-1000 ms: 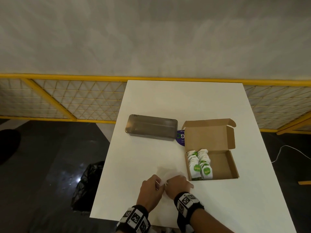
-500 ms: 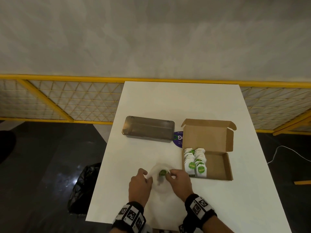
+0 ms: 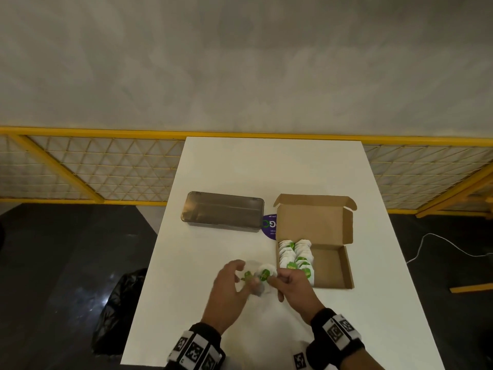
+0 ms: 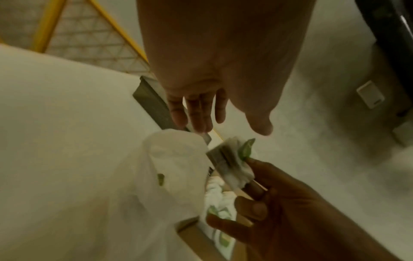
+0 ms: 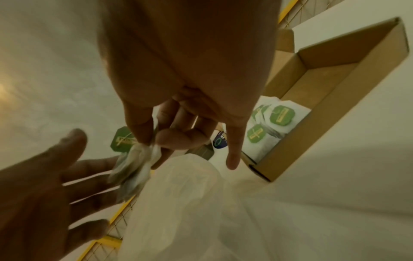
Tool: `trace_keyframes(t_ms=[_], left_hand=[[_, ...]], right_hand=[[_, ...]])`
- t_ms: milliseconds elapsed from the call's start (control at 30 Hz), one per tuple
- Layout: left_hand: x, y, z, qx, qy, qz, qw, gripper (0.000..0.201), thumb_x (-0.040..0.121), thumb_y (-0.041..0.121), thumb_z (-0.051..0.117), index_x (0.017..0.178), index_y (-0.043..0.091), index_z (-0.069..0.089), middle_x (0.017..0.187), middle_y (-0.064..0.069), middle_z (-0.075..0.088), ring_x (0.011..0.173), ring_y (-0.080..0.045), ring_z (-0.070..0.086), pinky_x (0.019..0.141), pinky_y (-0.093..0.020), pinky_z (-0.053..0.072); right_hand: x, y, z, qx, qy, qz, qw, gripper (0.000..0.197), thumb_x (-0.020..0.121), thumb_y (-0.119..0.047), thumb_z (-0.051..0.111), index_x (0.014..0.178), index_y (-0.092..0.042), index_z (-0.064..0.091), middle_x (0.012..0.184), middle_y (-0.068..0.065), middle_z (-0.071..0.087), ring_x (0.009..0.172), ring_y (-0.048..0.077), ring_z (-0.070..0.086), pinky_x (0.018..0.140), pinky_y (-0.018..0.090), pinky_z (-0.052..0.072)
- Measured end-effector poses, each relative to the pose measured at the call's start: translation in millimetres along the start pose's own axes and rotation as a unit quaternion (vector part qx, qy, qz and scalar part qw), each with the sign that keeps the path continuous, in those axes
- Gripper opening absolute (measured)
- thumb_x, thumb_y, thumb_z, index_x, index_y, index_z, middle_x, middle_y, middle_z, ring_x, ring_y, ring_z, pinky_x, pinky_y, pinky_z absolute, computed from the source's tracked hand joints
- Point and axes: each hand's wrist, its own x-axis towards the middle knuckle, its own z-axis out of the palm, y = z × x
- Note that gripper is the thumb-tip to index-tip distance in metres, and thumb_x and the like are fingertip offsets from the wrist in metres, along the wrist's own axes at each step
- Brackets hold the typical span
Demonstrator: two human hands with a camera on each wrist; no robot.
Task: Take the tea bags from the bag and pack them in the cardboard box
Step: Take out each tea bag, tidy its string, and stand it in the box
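Observation:
My right hand [image 3: 270, 279] pinches a small bunch of white tea bags [image 3: 265, 272] with green tags, just left of the open cardboard box [image 3: 344, 265]. In the right wrist view, thumb and fingers [image 5: 145, 134] press the tea bags [image 5: 136, 162] together, a green tag [image 5: 121, 141] sticking out. My left hand [image 3: 240, 275] hovers beside them with fingers [image 4: 198, 113] spread, holding nothing. The thin translucent plastic bag [image 3: 257, 291] lies crumpled on the table below both hands [image 4: 170, 167]. Several tea bags [image 3: 294, 256] stand in rows in the box's left part; its right part is bare.
A grey lidded plastic case [image 3: 222, 214] lies behind on the white table [image 3: 266, 169], with a purple round sticker [image 3: 269, 227] by the box lid. A black sack [image 3: 120, 311] sits on the floor left. A yellow mesh railing [image 3: 80, 166] runs behind.
Both hands worked at the bag's mouth; now the right hand has drawn tea bags out toward the box. The left hand has let go of the bag and spread its fingers.

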Motion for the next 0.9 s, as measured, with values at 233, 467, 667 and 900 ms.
trace_keyframes(t_ms=[233,467,667,900], left_hand=[[13.4,22.2,23.0,-0.079,-0.049,0.009,0.996,0.011,0.086,0.032,0.071,0.090,0.022,0.068,0.076,0.009,0.067,0.064,-0.005,0.059,0.062,-0.019,0.053],[15.3,50.1,44.4,-0.146,-0.075,-0.002,0.986,0.024,0.072,0.016,0.083,0.090,0.017,0.068,0.074,0.008,0.067,0.062,-0.006,0.058,0.056,-0.020,0.050],[14.5,59.8,60.4,-0.202,-0.065,-0.019,0.977,0.018,0.080,0.010,0.076,0.096,0.008,0.069,0.084,-0.008,0.072,0.065,-0.015,0.063,0.058,-0.027,0.052],[17.7,58.0,72.4,-0.184,0.033,-0.058,0.981,0.011,0.085,0.012,0.070,0.096,0.016,0.068,0.088,-0.003,0.070,0.080,-0.019,0.065,0.070,-0.037,0.058]], right_hand=[[-8.0,-13.8,-19.7,0.049,0.003,0.001,0.999,0.018,0.089,-0.013,0.069,0.074,-0.021,0.077,0.067,-0.003,0.066,0.060,0.016,0.055,0.066,0.028,0.050],[-11.7,-18.3,-45.9,0.048,0.061,-0.023,0.997,0.010,0.081,-0.015,0.078,0.080,-0.006,0.074,0.064,0.000,0.066,0.057,0.013,0.057,0.060,0.024,0.052],[-11.1,-12.5,-80.7,0.091,0.067,-0.005,0.994,0.015,0.082,-0.018,0.077,0.085,-0.004,0.075,0.076,0.006,0.071,0.063,0.012,0.062,0.060,0.026,0.051],[-9.5,-13.6,-127.9,0.116,0.109,-0.008,0.987,0.009,0.084,-0.012,0.075,0.077,-0.007,0.073,0.062,0.002,0.069,0.055,0.012,0.059,0.057,0.025,0.048]])
